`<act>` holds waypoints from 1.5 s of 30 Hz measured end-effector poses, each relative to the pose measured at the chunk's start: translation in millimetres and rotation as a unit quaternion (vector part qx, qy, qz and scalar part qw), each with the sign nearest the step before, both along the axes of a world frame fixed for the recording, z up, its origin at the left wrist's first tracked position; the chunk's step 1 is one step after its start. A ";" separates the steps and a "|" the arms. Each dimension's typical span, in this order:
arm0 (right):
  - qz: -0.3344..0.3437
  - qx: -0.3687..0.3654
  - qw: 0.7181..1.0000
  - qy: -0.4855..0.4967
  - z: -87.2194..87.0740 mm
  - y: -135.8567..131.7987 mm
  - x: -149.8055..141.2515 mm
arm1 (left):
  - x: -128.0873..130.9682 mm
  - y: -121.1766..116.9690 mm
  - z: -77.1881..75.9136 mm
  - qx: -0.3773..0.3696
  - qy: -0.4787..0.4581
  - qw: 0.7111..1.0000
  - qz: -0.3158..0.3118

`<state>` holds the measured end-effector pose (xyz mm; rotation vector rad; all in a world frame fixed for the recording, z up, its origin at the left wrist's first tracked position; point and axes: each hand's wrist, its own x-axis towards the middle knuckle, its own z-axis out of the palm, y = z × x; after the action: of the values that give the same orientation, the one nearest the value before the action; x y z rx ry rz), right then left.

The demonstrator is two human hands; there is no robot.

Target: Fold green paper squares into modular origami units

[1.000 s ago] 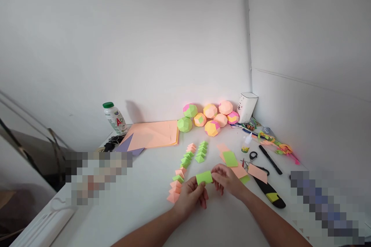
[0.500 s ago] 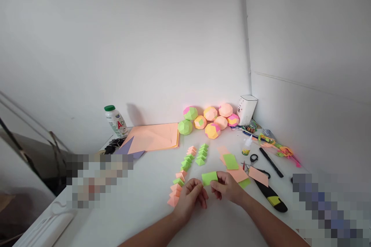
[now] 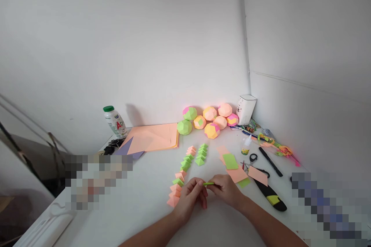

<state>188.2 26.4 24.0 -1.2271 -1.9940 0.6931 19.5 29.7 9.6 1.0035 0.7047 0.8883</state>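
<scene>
A green paper piece (image 3: 208, 183) shows nearly edge-on as a thin strip between my hands, above the white table. The fingers of my right hand (image 3: 227, 190) pinch its right end. At its left end, my left hand (image 3: 191, 197) has thumb and forefinger closed on it. Beside my left hand runs a row of folded peach and green paper units (image 3: 175, 189), partly hidden by the hand. A shorter row of folded green units (image 3: 201, 155) stands beyond my hands. To the right lie flat green and peach paper pieces (image 3: 230, 161).
Scissors (image 3: 253, 158), a glue bottle (image 3: 245, 146), a black pen (image 3: 270, 161) and a black-and-yellow cutter (image 3: 272, 199) lie at right. Several faceted paper balls (image 3: 212, 130) rest by the wall. Peach sheets (image 3: 153, 137) and a white bottle (image 3: 114, 122) are at back left.
The green paper passed from my left hand's grip to my right hand's, then turned from face-on to nearly edge-on. My left fingers have closed on its left end again.
</scene>
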 end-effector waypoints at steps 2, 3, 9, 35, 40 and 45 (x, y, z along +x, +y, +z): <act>-0.004 0.004 1.000 -0.006 -1.0 0.3 -0.2 | -0.4 -0.4 1.2 -0.003 0.008 1.000 0.001; -0.006 0.003 1.000 -0.007 -1.7 0.3 -0.3 | -0.6 -0.6 1.4 -0.005 0.011 1.000 0.002; -0.021 0.003 1.000 -0.008 -4.1 0.2 -0.1 | -1.7 -0.3 -1.3 -0.003 0.001 1.000 -0.002; -0.005 0.046 0.999 0.012 -18.7 3.4 4.8 | 1.3 3.0 -2.4 -0.025 0.027 0.999 0.020; -0.008 -0.001 0.998 0.058 -18.8 1.5 4.3 | 1.7 3.6 -1.6 -0.008 0.046 0.999 0.024; 0.055 0.020 0.995 0.078 -10.0 0.6 6.1 | 1.7 3.1 1.2 -0.005 0.031 0.999 0.024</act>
<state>194.3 26.9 13.9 -1.0136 -1.9461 0.7762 21.2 32.9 10.8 1.0114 0.7870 0.8968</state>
